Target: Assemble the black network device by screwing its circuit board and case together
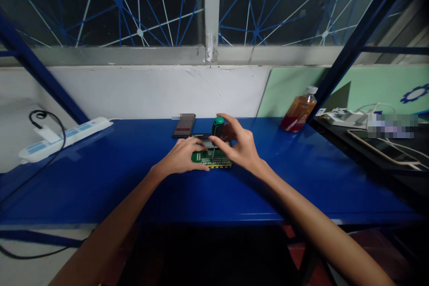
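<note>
Forearms (315, 218), blue tabletop (301, 174), circuit board (200, 157), white wall (150, 91), windows (107, 20)

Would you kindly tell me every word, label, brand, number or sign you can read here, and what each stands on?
No words, brands or numbers can be read.
Blue gear sign, no lettering seen: on the green panel at right.
Bottle label: too blurred to read.
Circuit board markings: too small to read.
Dark phone screen: too blurred to read.
Screwdriver handle: no readable lettering.
</note>
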Tool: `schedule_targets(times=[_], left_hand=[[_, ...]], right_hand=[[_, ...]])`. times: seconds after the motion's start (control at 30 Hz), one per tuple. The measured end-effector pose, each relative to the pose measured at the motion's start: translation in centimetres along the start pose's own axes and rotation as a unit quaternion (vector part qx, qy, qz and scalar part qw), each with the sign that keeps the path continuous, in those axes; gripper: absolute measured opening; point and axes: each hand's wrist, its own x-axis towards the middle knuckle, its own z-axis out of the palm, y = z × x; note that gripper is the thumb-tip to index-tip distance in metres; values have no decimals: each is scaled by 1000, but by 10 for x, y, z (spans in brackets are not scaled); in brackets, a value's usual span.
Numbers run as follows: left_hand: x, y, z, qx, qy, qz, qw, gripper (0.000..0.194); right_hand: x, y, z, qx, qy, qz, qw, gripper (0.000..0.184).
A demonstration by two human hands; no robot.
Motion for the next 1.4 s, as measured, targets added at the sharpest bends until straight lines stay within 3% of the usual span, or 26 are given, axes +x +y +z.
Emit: schedule_targets(times=[0.17,0.8,0.93,1.1,1.23,1.4], left_hand=[[0,-1,1,5,-5,-1,1000,54],[1,3,-3,-3,-44,-13,999,58],[1,6,-6,-38,5,-5,999,53],[6,18,-6,-188,116,6,975,20],[10,23,7,-251,138,12,958,14],[11,23,16,-246,150,-15,958,12]], right_hand=[[0,-2,-1,-21,-6,-51,998,55],[3,2,-1,-74,-36,-93,992,58],[3,1,-1,-68,-42,-96,992,56],[5,1,0,-72,-25,-105,991,55],[5,0,3,-80,-25,-106,991,57],[4,-2,4,-91,-32,-74,993,65]])
